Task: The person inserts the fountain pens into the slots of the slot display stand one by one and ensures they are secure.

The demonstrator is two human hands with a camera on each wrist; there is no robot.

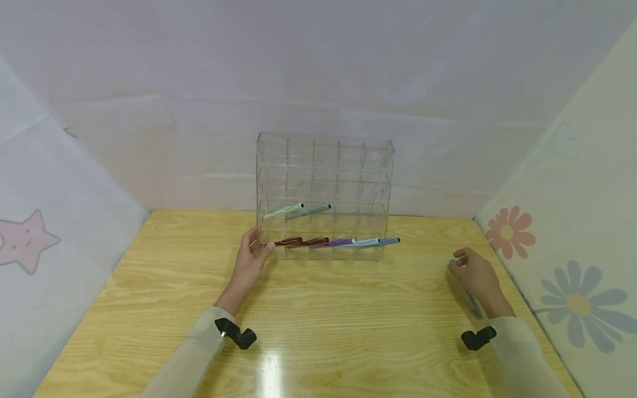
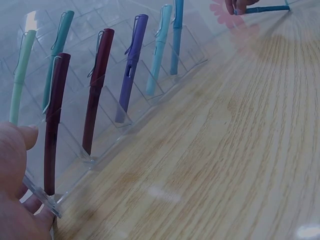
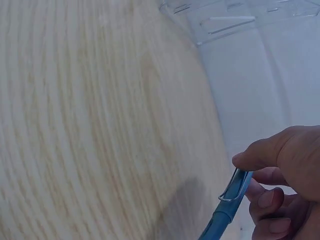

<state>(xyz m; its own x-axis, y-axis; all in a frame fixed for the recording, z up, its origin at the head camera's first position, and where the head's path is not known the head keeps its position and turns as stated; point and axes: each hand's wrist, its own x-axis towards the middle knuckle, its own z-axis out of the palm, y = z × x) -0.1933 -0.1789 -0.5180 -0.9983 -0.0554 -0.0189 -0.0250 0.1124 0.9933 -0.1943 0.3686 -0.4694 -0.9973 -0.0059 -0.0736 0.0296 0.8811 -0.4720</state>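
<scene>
A clear acrylic pen rack (image 1: pixel 322 190) with tiered compartments stands on the table. My left hand (image 1: pixel 249 264) grips its lower left edge, thumb in front, as the left wrist view also shows. In the bottom row lean two dark red pens (image 2: pixel 57 90), a purple pen (image 2: pixel 132 65), a light blue pen (image 2: pixel 159 50) and a blue pen (image 2: pixel 176 35). One row up are a mint green pen (image 1: pixel 285 210) and a teal pen (image 1: pixel 309 210). Off to the right, my right hand (image 1: pixel 479 279) pinches another blue pen (image 3: pixel 217 222) by its clip end.
The wooden table (image 1: pixel 348 320) reaches back to a pale cloth backdrop (image 1: pixel 199 138). Side panels rise at left and right, with a pink star (image 1: pixel 29 240) and printed flowers (image 1: pixel 578 304). The right panel stands close beside my right hand.
</scene>
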